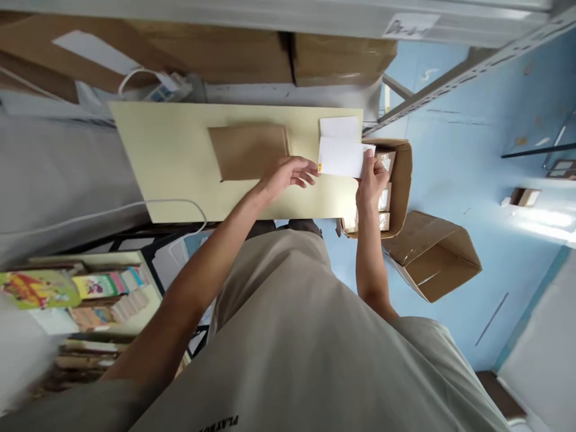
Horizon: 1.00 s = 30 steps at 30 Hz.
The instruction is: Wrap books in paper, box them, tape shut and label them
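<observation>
Between thumb and fingers, my right hand pinches the right end of a white paper sheet with a small yellow mark at its lower left corner. My left hand has its fingers stretched apart near that corner; whether a fingertip touches the paper I cannot tell. Behind the sheet, another white paper lies on the pale yellow table. A flat brown cardboard piece rests on the table, just beyond my left hand.
At the table's right end stands an open carton with several small taped packages inside. An open cardboard box lies on the blue floor. Large cartons fill the shelf ahead. A white cable crosses the left side, above a book rack.
</observation>
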Each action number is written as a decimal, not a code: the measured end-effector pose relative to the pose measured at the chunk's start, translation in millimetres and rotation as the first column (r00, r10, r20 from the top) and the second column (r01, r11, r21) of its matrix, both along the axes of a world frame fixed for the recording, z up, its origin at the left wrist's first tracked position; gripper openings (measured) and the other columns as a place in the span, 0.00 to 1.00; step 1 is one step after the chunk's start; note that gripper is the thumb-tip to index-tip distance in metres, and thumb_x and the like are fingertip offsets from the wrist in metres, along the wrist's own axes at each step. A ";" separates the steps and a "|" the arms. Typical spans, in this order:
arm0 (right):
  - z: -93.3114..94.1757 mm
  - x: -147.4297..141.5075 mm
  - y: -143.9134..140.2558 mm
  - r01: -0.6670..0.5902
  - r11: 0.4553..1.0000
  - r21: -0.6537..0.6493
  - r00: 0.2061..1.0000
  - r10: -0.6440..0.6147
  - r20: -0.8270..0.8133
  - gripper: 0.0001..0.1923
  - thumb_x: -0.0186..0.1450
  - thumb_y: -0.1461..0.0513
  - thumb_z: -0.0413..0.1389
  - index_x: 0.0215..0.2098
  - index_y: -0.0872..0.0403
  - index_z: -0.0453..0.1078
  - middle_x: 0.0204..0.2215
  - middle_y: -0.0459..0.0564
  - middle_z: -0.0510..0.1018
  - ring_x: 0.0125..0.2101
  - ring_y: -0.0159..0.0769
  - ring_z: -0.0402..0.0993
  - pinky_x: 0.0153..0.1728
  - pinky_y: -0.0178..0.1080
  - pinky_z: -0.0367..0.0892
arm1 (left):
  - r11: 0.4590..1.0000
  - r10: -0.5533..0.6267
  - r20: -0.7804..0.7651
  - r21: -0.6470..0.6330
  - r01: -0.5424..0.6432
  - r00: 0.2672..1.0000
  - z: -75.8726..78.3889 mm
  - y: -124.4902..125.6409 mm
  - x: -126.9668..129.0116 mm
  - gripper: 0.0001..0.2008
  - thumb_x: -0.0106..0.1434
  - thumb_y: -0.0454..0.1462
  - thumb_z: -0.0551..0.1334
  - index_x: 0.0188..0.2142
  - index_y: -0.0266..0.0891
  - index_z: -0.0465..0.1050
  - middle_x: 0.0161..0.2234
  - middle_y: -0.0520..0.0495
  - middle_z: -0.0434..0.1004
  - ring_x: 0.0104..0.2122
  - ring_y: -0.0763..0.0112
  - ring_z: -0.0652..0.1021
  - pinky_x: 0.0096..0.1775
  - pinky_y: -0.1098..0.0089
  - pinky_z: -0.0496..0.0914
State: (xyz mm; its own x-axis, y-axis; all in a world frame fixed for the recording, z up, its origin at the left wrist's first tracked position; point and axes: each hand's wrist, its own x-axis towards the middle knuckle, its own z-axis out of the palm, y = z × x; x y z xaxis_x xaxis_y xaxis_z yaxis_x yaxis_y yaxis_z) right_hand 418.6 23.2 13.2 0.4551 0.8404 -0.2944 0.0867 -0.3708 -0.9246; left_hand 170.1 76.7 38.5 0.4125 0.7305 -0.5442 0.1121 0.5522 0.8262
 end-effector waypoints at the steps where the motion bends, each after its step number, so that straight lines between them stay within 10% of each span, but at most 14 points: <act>1: 7.4 -15.6 -1.2 -0.027 1.000 0.010 1.000 0.027 0.005 0.32 0.80 0.32 0.50 0.32 0.45 0.65 0.29 0.46 0.68 0.32 0.42 0.74 0.32 0.48 0.78 | 1.000 0.021 0.006 -0.010 -0.021 1.000 13.4 -12.9 -20.8 0.23 0.69 0.56 0.68 0.44 0.39 0.86 0.44 0.35 0.91 0.42 0.53 0.91 0.45 0.55 0.85; 6: 38.8 -101.2 -2.1 -0.118 0.992 0.047 0.993 0.118 -0.017 0.35 0.78 0.31 0.54 0.28 0.44 0.53 0.25 0.42 0.56 0.27 0.38 0.64 0.27 0.44 0.69 | 0.987 0.163 -0.038 0.013 -0.163 0.986 44.2 -55.5 -102.2 0.21 0.64 0.55 0.75 0.39 0.40 0.85 0.41 0.36 0.91 0.39 0.55 0.90 0.39 0.58 0.83; 15: 105.1 -230.9 -5.6 -0.396 0.916 0.064 0.918 0.397 0.002 0.30 0.78 0.34 0.57 0.32 0.45 0.66 0.27 0.44 0.63 0.30 0.39 0.69 0.32 0.43 0.69 | 0.896 0.438 -0.089 0.119 -0.427 0.895 46.0 -106.4 -217.4 0.14 0.69 0.49 0.73 0.38 0.42 0.80 0.36 0.42 0.86 0.38 0.57 0.89 0.35 0.61 0.82; 22: 126.6 -308.1 -32.0 -0.766 0.643 -0.023 0.618 0.725 -0.303 0.27 0.60 0.36 0.78 0.32 0.46 0.78 0.29 0.44 0.79 0.38 0.41 0.81 0.35 0.41 0.79 | 0.795 0.597 -0.046 0.161 -0.584 0.801 30.9 -74.8 -295.2 0.16 0.76 0.50 0.67 0.37 0.42 0.77 0.34 0.46 0.81 0.40 0.60 0.88 0.35 0.67 0.80; 30: 131.7 -372.8 -33.9 -0.468 0.884 0.005 0.871 0.462 -0.168 0.31 0.63 0.31 0.73 0.42 0.46 0.84 0.33 0.44 0.85 0.37 0.39 0.87 0.40 0.43 0.87 | 0.913 0.315 0.305 0.163 -0.375 0.899 70.3 -79.0 -345.3 0.18 0.64 0.50 0.77 0.34 0.39 0.82 0.33 0.42 0.86 0.32 0.63 0.84 0.29 0.68 0.73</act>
State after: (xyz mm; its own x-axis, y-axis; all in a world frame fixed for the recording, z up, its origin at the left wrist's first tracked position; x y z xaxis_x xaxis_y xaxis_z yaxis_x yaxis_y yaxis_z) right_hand 45.8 -10.7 144.8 -0.0412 0.9310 -0.3628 0.1098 -0.3567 -0.9278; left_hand -175.1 -2.3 108.7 0.2204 0.9385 -0.2657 -0.2939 0.3236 0.8994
